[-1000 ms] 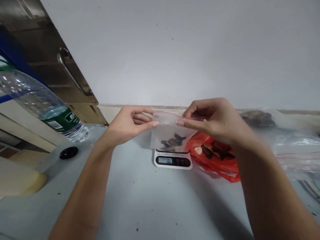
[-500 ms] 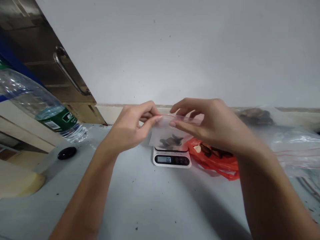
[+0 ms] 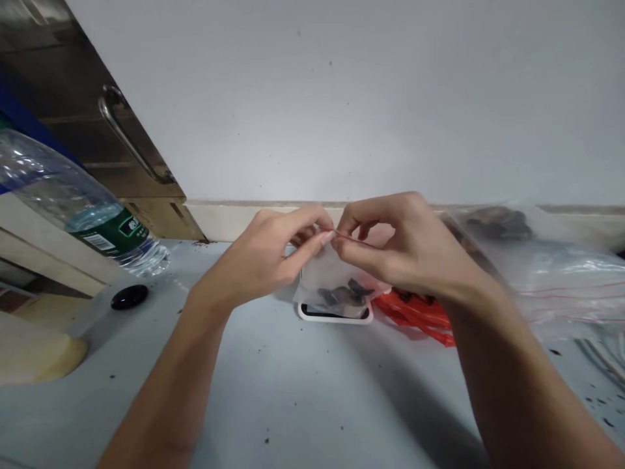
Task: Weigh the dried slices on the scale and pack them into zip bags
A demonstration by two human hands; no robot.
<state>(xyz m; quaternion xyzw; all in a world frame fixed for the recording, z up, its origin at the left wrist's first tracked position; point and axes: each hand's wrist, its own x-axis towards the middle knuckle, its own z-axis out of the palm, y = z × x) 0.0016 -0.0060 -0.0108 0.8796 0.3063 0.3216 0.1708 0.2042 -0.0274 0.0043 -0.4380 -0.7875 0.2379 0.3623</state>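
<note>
Left hand and right hand meet before a white wall, grey tabletop spreading on their near side. Both pinch a zip bag by its red edge, left of a red plastic bag, overlapping a digital scale whose near edge shows.

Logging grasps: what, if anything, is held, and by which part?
Fingers of the left hand and right hand pinch a translucent plastic bag by its red-lined top edge.

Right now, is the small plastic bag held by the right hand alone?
No, the left hand and the right hand both pinch the small plastic bag along its red-lined top.
</note>
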